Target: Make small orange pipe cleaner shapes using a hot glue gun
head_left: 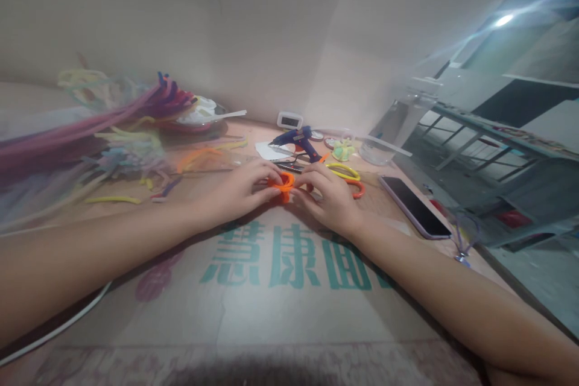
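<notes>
An orange pipe cleaner (285,183), bent into a small loop with a short end hanging down, is held up between my two hands near the middle of the table. My left hand (249,188) pinches its left side between thumb and fingers. On the opposite side, my right hand (329,196) closes its thumb and fingertips on the loop's right edge. Just beyond the hands lie a dark blue glue gun (304,143) and scissors with yellow and orange handles (344,171).
Bundles of coloured pipe cleaners (136,102) fill the left side. A small digital clock (289,120) stands at the back wall. To the right are a clear plastic bowl (376,152) and a phone (415,207) near the table edge. A white cable (58,327) runs front left.
</notes>
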`<state>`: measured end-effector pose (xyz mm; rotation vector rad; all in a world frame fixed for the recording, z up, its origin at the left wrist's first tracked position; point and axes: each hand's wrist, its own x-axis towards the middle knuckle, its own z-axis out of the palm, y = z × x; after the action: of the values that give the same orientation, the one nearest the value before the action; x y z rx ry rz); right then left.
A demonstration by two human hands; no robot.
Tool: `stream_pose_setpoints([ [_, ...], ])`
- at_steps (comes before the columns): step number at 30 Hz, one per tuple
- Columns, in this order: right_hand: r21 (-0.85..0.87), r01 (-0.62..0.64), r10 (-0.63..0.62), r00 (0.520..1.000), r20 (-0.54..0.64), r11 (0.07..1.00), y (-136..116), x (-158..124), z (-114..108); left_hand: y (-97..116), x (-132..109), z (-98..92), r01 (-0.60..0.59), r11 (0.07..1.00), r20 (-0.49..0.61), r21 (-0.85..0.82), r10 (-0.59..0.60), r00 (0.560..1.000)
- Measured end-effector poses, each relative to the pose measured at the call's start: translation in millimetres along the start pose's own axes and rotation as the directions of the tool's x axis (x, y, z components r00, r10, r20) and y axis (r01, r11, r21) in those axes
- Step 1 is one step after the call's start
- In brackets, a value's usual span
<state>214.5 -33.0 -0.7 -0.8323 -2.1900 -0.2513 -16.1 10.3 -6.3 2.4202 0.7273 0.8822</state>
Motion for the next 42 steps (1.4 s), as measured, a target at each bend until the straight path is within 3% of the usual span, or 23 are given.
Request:
stream_pose_setpoints([
  [12, -0.048, -0.157, 0.162, 0.979, 0.121, 0.986, -1, -4, 2, -2, 0, -0.1, -0.056, 0.998, -0.011, 0.029, 0.056, 0.998],
  [17, -0.036, -0.143, 0.147, 0.97, 0.193, 0.989, -4, -5, 2, 0, 0, 0.3, -0.073, 0.995, -0.014, 0.063, 0.074, 0.997],
  [26, -0.011, -0.023, 0.025, 0.969, 0.244, 1.0, -10, -6, -4, -1, -2, -0.6, -0.062, 0.984, -0.002, 0.165, 0.063, 0.998],
  [32, 0.017, 0.118, -0.119, 0.969, 0.216, 0.993, -13, -5, -8, 0, -2, -2.0, -0.017, 0.99, -0.07, 0.141, 0.027, 0.997],
  [37, -0.089, 0.4, -0.387, 0.913, 0.13, 0.912, -20, -3, -13, -2, -1, -1.5, 0.053, 0.996, -0.146, 0.074, -0.042, 0.988],
  [42, -0.118, 0.51, -0.467, 0.843, 0.267, 0.852, -17, -1, -13, -6, 1, -0.4, 0.121, 0.992, -0.166, -0.018, -0.122, 0.979],
])
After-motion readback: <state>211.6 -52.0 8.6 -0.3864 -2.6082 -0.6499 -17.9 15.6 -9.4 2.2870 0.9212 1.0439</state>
